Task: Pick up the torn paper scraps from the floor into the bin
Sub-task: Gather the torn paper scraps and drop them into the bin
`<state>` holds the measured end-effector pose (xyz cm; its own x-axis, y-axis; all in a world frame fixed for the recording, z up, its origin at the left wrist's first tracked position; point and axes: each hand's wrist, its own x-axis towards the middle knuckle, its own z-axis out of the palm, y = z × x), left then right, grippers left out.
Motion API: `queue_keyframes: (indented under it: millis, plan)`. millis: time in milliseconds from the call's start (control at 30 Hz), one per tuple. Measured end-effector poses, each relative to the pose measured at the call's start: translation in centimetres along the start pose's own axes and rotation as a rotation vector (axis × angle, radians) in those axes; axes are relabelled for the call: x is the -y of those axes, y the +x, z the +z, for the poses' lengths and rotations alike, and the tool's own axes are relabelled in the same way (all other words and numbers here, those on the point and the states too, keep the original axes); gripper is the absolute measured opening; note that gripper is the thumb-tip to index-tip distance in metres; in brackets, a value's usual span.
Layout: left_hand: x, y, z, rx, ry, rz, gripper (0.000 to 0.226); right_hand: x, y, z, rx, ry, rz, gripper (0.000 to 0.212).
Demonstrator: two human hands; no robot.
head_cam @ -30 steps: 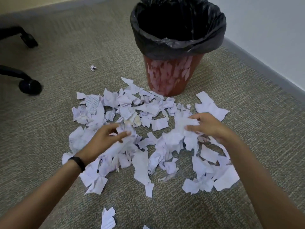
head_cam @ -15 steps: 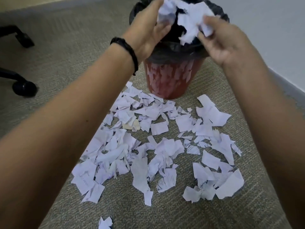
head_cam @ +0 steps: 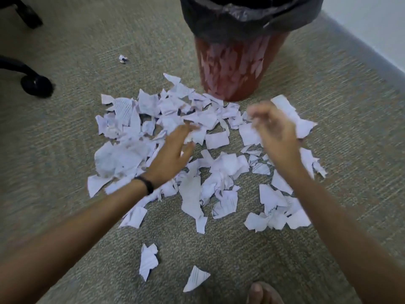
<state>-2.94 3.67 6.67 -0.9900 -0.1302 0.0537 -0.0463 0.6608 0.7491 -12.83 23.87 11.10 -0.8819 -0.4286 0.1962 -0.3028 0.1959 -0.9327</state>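
Note:
Torn white paper scraps (head_cam: 228,165) lie spread over the carpet in front of a red bin (head_cam: 232,69) lined with a black bag (head_cam: 241,16). My left hand (head_cam: 173,150), with a black band on its wrist, reaches low into the middle of the pile. Its fingers are spread and touch a scrap (head_cam: 194,137). My right hand (head_cam: 274,130) hovers just above the right side of the pile. Its fingers hang loosely curled and hold nothing. Both hands are blurred by motion.
Black chair castors (head_cam: 36,85) stand at the left. A grey skirting and white wall (head_cam: 372,47) run along the right. Stray scraps lie apart: one small one (head_cam: 123,58) far left of the bin, two (head_cam: 149,260) near me. My foot (head_cam: 263,292) shows at the bottom edge.
Both hands lifted handfuls of scraps from the pile up over the bin's mouth, let them go, and have come back down to the pile without any paper.

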Motion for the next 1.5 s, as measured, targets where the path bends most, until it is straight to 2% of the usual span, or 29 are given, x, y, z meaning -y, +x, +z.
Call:
queue_keyframes:
  millis: [100, 167, 233, 333, 467, 567, 700, 767, 833, 900, 1000, 1067, 1133, 1233, 1333, 1400, 1500]
  plan:
    - [5.1, -7.1, 2.3, 0.289, 0.278, 0.02, 0.043, -4.2, -6.8, 2.9, 0.592, -0.195, 0.231, 0.02]
    - [6.9, -10.4, 3.2, 0.417, 0.401, 0.145, 0.045, -5.6, -10.1, 5.2, 0.957, -0.292, 0.193, 0.021]
    - [7.5, -12.8, 3.4, 0.512, 0.448, 0.211, 0.047, -5.8, -12.3, 7.4, 1.203, -0.354, 0.132, 0.026]
    - [8.4, -15.4, 3.1, 0.593, 0.497, 0.26, 0.049, -5.5, -14.4, 10.2, 1.384, -0.431, 0.004, 0.028]
    - [9.3, -17.2, 1.8, 0.645, 0.527, 0.315, 0.054, -5.3, -16.6, 12.1, 1.476, -0.545, -0.229, 0.034]
    - [10.1, -18.0, 1.0, 0.685, 0.636, 0.382, 0.064, -5.1, -17.9, 12.7, 1.544, -0.655, -0.441, 0.036]
    - [11.2, -18.7, 0.6, 0.779, 0.685, 0.369, 0.081, -5.3, -19.6, 12.9, 1.528, -0.688, -0.62, 0.015]
    - [11.2, -18.9, 0.5, 0.752, 0.716, 0.379, 0.078, -5.8, -20.0, 12.9, 1.519, -0.683, -0.654, 0.013]
    - [11.1, -19.1, 0.4, 0.719, 0.669, 0.35, 0.061, -5.6, -19.8, 12.7, 1.426, -0.656, -0.566, 0.011]
    - [11.0, -19.2, 0.6, 0.675, 0.618, 0.344, 0.041, -5.6, -19.1, 12.2, 1.292, -0.63, -0.415, 0.021]
    - [10.4, -19.3, 0.8, 0.641, 0.556, 0.336, 0.024, -5.8, -17.4, 11.2, 1.022, -0.596, -0.404, 0.039]
    - [9.5, -19.0, 0.8, 0.641, 0.47, 0.258, 0.033, -6.1, -15.7, 10.3, 0.891, -0.639, -0.303, 0.035]
    - [9.0, -18.6, 1.0, 0.616, 0.398, 0.199, 0.046, -7.0, -13.6, 9.7, 0.78, -0.723, -0.257, 0.015]
    - [7.8, -17.2, 1.1, 0.456, 0.361, 0.164, 0.041, -7.1, -10.6, 8.2, 0.606, -0.75, -0.084, 0.01]
    - [6.9, -15.2, 1.4, 0.282, 0.433, 0.219, 0.04, -8.1, -8.1, 6.6, 0.45, -0.793, -0.017, 0.007]
    - [6.8, -14.1, 1.6, 0.292, 0.435, 0.246, 0.036, -8.9, -6.9, 5.7, 0.435, -0.783, 0.043, 0.008]
    - [7.3, -13.9, 1.8, 0.418, 0.456, 0.38, 0.038, -9.6, -6.1, 4.8, 0.497, -0.717, 0.113, 0.01]
